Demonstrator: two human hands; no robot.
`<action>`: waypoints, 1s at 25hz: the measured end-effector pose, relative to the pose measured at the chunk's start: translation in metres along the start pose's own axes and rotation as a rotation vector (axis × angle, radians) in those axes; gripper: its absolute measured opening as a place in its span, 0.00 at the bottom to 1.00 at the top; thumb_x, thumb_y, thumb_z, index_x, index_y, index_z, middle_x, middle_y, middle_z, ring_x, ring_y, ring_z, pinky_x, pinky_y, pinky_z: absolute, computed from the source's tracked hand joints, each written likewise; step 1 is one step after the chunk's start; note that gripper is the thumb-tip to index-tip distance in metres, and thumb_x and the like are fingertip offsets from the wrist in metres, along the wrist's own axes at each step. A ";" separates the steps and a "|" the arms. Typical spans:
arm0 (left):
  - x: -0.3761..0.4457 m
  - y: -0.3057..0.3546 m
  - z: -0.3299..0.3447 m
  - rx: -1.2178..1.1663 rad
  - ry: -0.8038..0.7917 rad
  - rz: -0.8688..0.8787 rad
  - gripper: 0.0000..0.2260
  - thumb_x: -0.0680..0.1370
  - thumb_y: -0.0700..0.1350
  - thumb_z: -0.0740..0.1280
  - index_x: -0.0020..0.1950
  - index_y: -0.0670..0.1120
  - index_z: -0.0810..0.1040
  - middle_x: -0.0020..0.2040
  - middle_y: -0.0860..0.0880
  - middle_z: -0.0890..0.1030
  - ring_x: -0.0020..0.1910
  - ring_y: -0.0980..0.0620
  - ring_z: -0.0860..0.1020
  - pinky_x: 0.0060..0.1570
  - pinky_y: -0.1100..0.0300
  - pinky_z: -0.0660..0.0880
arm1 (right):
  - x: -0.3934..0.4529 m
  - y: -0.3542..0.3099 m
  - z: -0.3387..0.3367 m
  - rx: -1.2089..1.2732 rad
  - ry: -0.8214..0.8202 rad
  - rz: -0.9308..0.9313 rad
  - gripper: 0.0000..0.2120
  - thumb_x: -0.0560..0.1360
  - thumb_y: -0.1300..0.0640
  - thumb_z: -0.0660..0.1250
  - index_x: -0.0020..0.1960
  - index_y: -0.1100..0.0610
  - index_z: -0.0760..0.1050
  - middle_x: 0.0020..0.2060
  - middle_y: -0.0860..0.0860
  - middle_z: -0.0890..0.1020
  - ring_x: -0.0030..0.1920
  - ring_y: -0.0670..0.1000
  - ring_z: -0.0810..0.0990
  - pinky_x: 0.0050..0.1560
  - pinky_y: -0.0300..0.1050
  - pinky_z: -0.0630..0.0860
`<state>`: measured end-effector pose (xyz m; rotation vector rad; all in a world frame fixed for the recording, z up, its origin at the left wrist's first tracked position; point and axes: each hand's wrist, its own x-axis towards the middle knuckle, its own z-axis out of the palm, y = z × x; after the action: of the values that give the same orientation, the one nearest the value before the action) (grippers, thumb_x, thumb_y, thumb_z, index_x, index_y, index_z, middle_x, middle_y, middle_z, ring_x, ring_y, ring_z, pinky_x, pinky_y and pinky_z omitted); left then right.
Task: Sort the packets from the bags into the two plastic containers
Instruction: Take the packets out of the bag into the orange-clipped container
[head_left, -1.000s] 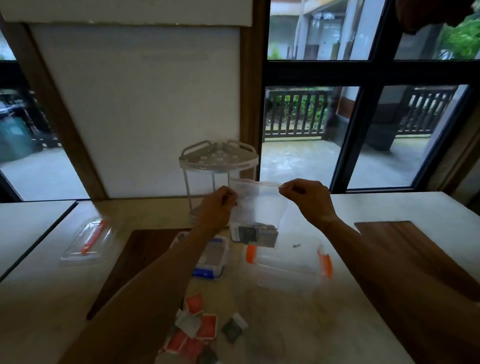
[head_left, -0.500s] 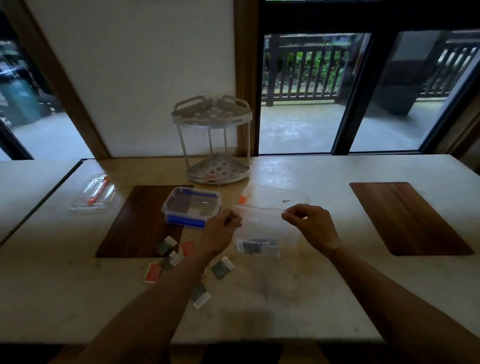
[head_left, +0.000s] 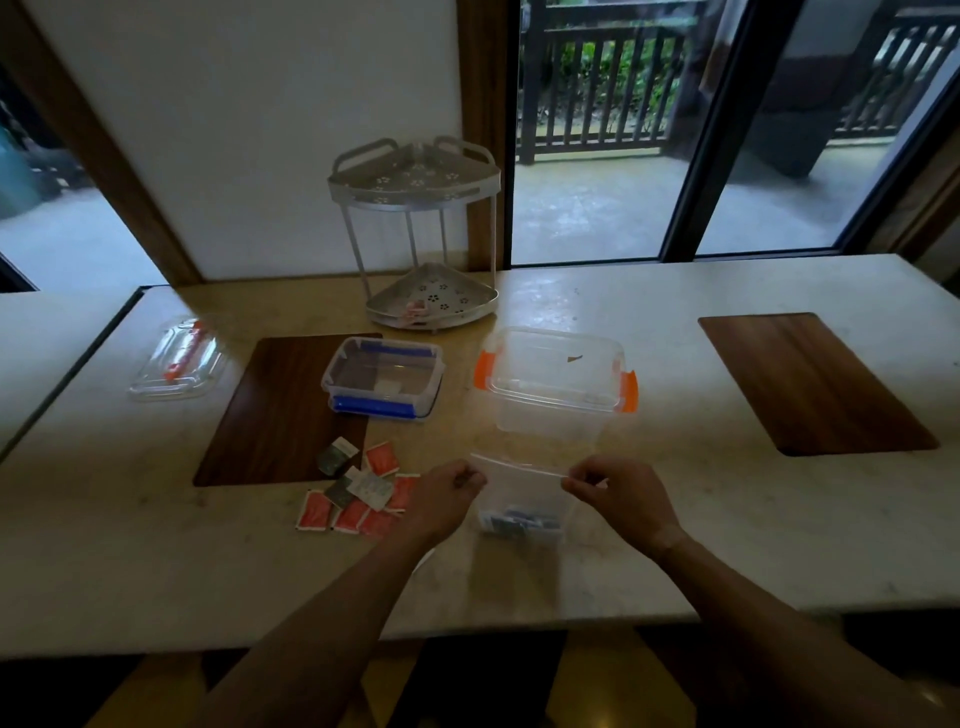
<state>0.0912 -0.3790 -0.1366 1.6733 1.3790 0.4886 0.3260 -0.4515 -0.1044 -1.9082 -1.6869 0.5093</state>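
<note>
My left hand (head_left: 447, 499) and my right hand (head_left: 621, 493) each pinch one top corner of a clear zip bag (head_left: 522, 491), holding it just above the table in front of me. Dark packets (head_left: 519, 522) lie at the bag's bottom. Beyond the bag stands an open clear container with orange clips (head_left: 556, 384). To its left sits a smaller clear container with blue clips (head_left: 384, 382). Several loose red and dark packets (head_left: 358, 493) lie on the table left of my left hand.
A metal two-tier corner rack (head_left: 421, 239) stands at the back against the wall. A clear lid with an orange clip (head_left: 179, 358) lies far left. Wooden inlays (head_left: 275, 415) (head_left: 810, 379) are set into the marble table (head_left: 727, 519). The table's near edge runs below my forearms.
The view has tilted downward and both hands have lowered the bag from in front of the rack to just above the table, nearer to me. Both hands kept their grip.
</note>
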 end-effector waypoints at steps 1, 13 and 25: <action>-0.002 0.000 -0.001 -0.004 -0.009 -0.006 0.09 0.79 0.48 0.64 0.53 0.46 0.81 0.48 0.48 0.83 0.48 0.51 0.80 0.51 0.54 0.76 | -0.002 -0.001 0.002 -0.029 -0.010 -0.011 0.03 0.72 0.50 0.72 0.42 0.49 0.83 0.36 0.43 0.83 0.38 0.42 0.79 0.43 0.46 0.79; -0.044 0.028 -0.003 -0.209 -0.094 -0.236 0.18 0.78 0.62 0.60 0.46 0.48 0.77 0.43 0.47 0.81 0.40 0.53 0.79 0.36 0.62 0.78 | -0.027 -0.030 0.019 -0.296 0.138 -0.282 0.03 0.70 0.52 0.74 0.40 0.49 0.82 0.32 0.45 0.82 0.31 0.43 0.76 0.31 0.38 0.73; -0.056 0.037 -0.014 -0.247 -0.284 -0.317 0.08 0.76 0.45 0.66 0.45 0.42 0.82 0.38 0.47 0.82 0.30 0.55 0.75 0.26 0.63 0.67 | -0.045 -0.058 0.031 -0.102 -0.078 -0.219 0.14 0.71 0.37 0.65 0.49 0.45 0.80 0.37 0.40 0.81 0.36 0.39 0.77 0.35 0.35 0.73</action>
<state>0.0847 -0.4252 -0.0864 1.2427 1.2841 0.2171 0.2547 -0.4871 -0.0961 -1.7636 -1.9783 0.4235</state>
